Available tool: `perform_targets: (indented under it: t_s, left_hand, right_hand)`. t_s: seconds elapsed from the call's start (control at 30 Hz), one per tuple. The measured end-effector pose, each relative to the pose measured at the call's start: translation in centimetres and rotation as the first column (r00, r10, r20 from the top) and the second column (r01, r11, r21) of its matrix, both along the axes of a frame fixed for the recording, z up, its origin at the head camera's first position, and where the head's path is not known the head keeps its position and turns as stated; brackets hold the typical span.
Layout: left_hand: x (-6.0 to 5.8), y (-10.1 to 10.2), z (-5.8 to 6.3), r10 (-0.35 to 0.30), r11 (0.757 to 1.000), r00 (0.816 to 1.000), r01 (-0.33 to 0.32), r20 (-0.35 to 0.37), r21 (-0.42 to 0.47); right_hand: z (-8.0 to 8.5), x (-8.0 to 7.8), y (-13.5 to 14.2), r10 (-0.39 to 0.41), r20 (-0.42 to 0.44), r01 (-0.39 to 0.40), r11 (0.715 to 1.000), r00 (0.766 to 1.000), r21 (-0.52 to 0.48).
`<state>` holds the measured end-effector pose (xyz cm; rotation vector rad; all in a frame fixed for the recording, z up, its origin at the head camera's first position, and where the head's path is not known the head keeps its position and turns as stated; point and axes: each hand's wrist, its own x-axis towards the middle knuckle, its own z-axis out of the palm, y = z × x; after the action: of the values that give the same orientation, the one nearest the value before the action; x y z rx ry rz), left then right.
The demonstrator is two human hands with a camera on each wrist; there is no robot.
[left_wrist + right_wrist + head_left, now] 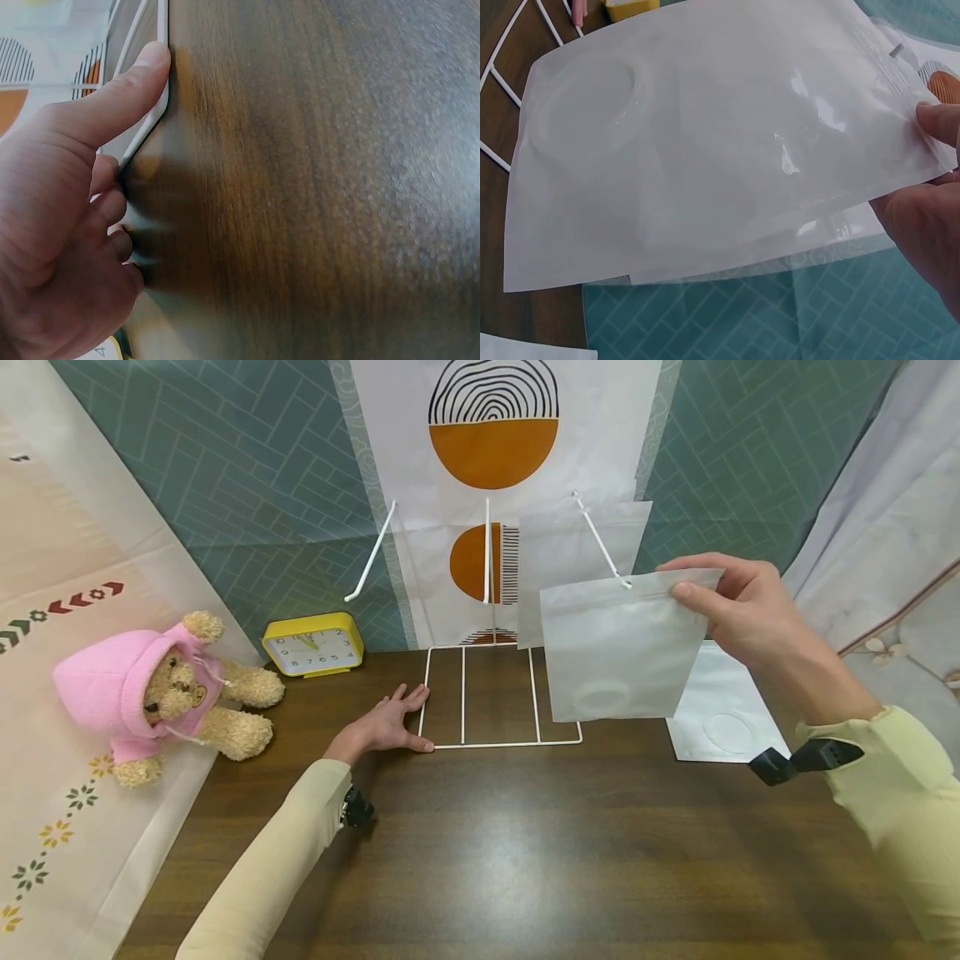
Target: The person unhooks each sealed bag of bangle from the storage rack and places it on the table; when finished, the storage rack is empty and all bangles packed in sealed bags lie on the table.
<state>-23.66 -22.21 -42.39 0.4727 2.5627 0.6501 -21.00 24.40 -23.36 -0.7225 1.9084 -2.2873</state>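
Note:
My right hand (pixel 738 602) pinches the top right corner of a translucent white zip bag (pixel 618 652), thumb in front. A round ring shape (pixel 585 105) shows low in the bag. The tip of the right-hand white hook (pixel 602 542) shows at the bag's top edge; whether it passes fully through a hole, I cannot tell. Farther back by that hook is another white bag (pixel 581 547). My left hand (pixel 386 720) rests at the front left corner of the white wire rack's base (pixel 462 693), fingers spread, with the thumb (pixel 135 82) on the front wire.
Two more hooks, left (pixel 371 552) and middle (pixel 487 552), stick out from the rack. A flat white bag (pixel 720 706) lies at right on the wooden table (pixel 480 852). A yellow clock (pixel 313 646) and a teddy bear in a pink hoodie (pixel 165 689) are at left.

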Motion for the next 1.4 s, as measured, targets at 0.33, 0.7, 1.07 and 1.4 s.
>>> perform_targets:
  t_s: [0.33,0.7,1.07,1.4]
  left_hand:
    - [0.2,0.1,-0.3,0.002,1.0,1.0,-0.002,0.005,0.013]
    - [0.2,0.1,-0.3,0.014,1.0,1.0,-0.014,0.015,0.002]
    - [0.3,-0.3,-0.7,0.011,1.0,1.0,-0.011,0.011,-0.002]
    - [0.3,-0.3,-0.7,0.015,1.0,1.0,-0.015,0.018,0.004]
  right_hand:
    - [0.2,1.5,0.6,0.016,-0.019,-0.016,0.999,1.0,-0.028]
    - [-1.4,3.4,4.3,0.069,-0.088,-0.077,0.994,0.994,-0.081]
    - [-3.1,6.2,8.9,0.007,-0.126,-0.012,0.999,0.992,-0.041]
    - [-6.0,8.3,14.4,-0.1,-0.122,0.108,0.992,0.988,0.062]
